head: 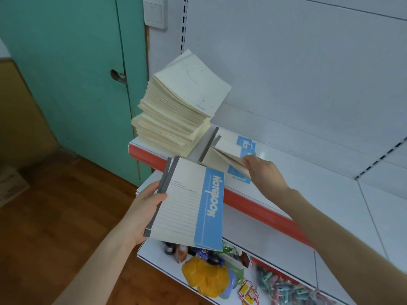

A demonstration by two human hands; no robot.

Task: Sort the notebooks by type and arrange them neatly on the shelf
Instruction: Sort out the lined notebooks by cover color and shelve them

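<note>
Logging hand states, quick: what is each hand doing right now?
Left hand: grips the blue-banded notebooks by their spines.
Right hand: grips a notebook lying on the shelf.

Your cream stack [176, 111] stands tall at the shelf's [308, 164] left end, top books skewed. Just beside it lie grey-spined, blue-banded notebooks [226, 146], one edge lifted in your right hand [264, 172]. Your left hand [141, 210] grips the held notebooks [191, 205], same kind, face up before the shelf.

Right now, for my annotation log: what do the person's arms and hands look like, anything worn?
The left hand and right hand are bare, no gloves or rings seen; the arms show no sleeves, watch or bracelet in view.
</note>
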